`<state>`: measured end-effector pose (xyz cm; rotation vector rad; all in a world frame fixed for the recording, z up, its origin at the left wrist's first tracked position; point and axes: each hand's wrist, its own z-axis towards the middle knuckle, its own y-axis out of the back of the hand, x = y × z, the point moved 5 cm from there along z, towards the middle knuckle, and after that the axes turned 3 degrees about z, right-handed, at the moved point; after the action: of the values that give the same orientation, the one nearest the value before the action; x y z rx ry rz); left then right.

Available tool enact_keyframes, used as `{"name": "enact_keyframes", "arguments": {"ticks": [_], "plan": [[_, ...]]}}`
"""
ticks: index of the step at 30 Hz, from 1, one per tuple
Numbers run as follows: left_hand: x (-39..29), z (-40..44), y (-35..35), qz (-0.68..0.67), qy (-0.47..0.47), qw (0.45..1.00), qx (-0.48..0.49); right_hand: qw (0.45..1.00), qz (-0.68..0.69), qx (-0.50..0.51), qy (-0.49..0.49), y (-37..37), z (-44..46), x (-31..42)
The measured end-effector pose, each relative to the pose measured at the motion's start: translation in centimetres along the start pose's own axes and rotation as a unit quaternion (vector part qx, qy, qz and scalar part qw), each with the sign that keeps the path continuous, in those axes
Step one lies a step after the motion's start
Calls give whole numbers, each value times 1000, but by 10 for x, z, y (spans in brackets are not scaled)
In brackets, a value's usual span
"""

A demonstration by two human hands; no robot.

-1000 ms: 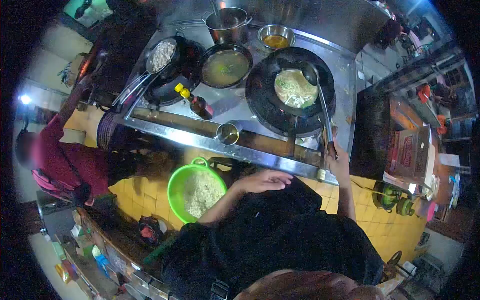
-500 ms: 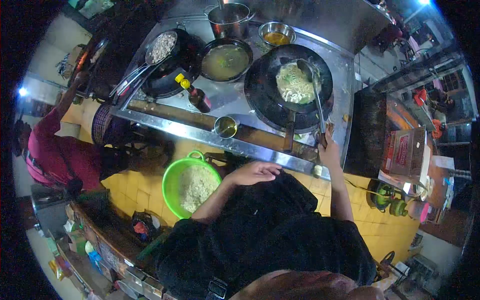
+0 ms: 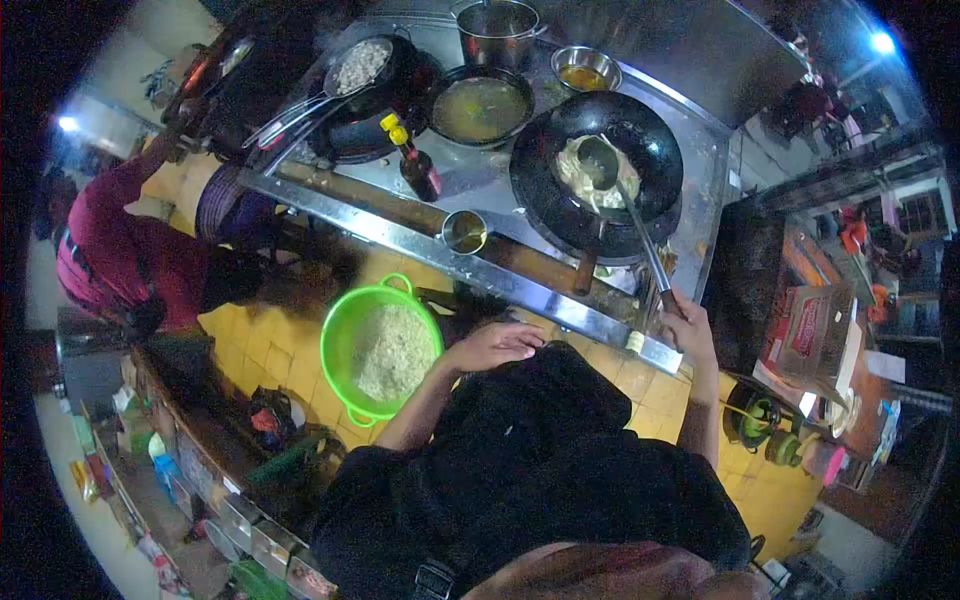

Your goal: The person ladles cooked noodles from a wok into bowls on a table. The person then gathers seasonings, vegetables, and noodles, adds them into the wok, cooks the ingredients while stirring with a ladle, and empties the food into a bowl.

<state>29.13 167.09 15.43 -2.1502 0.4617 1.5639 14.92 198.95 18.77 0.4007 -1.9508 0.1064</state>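
The handle of a long ladle (image 3: pixel 648 240) is in my right hand (image 3: pixel 688 328). Its bowl lies over pale food (image 3: pixel 580 172) inside a black wok (image 3: pixel 655 150), whose own handle points down toward the stove's front rail. My left hand (image 3: pixel 497 347) hangs free in front of my dark shirt, fingers loosely spread, holding nothing. Nearest to it are a green basin (image 3: pixel 330 350) of pale, crumbly food and, on the front rail, a small metal cup (image 3: pixel 464 232) with liquid.
Behind the rail stand a sauce bottle (image 3: pixel 418 172), a pan of broth (image 3: pixel 482 108), a tall pot (image 3: pixel 497 35), a metal bowl (image 3: pixel 586 72) and a strainer of pale pieces (image 3: pixel 360 66). A person in red (image 3: pixel 135 245) stands at the left; a cardboard box (image 3: pixel 808 330) is at the right.
The ladle's bowl has moved left over the middle of the food, and my right hand has shifted slightly right and down. My left hand stays empty. The whole view has shifted.
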Motion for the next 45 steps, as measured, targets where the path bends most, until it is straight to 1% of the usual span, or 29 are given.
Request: {"name": "enact_keyframes", "arguments": {"ticks": [1,2,3,5,6,8,10,11,13,15,17,19,21,23,26,28,29,31,33,34,36,37,38,39,41,42,43,44,45], "plan": [[3,-1,-4,-22,-21,999,-18,997,-76,0,13,11,2,-1],[6,-2,-10,-23,-23,999,-24,936,-303,-35,177,39,27,-30],[9,-1,-16,-37,-20,998,-44,934,-306,-29,180,36,29,-19],[12,-1,-34,-54,-17,996,-72,838,-483,-124,222,23,29,5],[11,-1,-43,-28,-5,995,-91,872,-436,-123,185,28,35,-5],[14,0,-63,0,3,992,-123,860,-437,-123,233,29,39,-18],[22,-1,-86,-28,12,989,-146,908,-375,-86,166,44,38,-18],[23,-2,-98,-55,21,985,-162,906,-379,-77,171,48,37,-19],[22,-4,-118,-48,39,981,-185,848,-467,-120,220,54,31,-20],[29,-10,-140,-60,56,971,-224,845,-444,-124,270,39,1,-28],[45,-11,-158,-43,46,964,-258,911,-317,-105,241,18,-32,-23],[49,-18,-178,-70,29,953,-293,950,-197,-29,240,1,-62,-42],[58,-23,-194,-68,37,945,-316,958,-189,63,205,-26,-97,-49],[64,-32,-211,-68,43,935,-345,960,-90,184,189,-48,-118,-93],[56,-63,-249,-41,-20,892,-450,905,-65,376,189,-91,-163,-116],[79,-83,-283,-111,-20,848,-517,833,-73,514,192,-131,-211,-110],[93,-100,-305,-169,-21,813,-557,790,-75,578,189,-146,-236,-107],[100,-142,-358,-121,-27,709,-694,734,-55,662,141,-167,-289,-141],[156,-166,-409,-239,-69,545,-801,649,-54,758,41,-185,-349,-173],[151,-191,-444,-253,-79,470,-842,597,-58,779,183,-193,-384,-173],[122,-238,-521,-224,-13,368,-903,539,-66,800,254,-203,-434,-209],[134,-248,-555,-243,-17,300,-922,481,-76,841,238,-208,-459,-231],[142,-262,-585,-197,-3,216,-956,458,-109,871,142,-217,-484,-255],[148,-264,-618,-147,18,140,-979,439,-148,884,53,-213,-506,-277],[168,-296,-673,-163,8,39,-986,314,-116,941,50,-224,-573,-291],[162,-302,-707,-171,43,-25,-984,251,-98,962,43,-229,-606,-298],[158,-310,-742,-182,78,-84,-977,213,-59,975,-25,-222,-660,-290],[158,-315,-776,-193,85,-99,-972,204,-132,970,15,-231,-693,-304],[155,-313,-801,-227,-11,-135,-964,193,-200,959,59,-243,-719,-323]]}}
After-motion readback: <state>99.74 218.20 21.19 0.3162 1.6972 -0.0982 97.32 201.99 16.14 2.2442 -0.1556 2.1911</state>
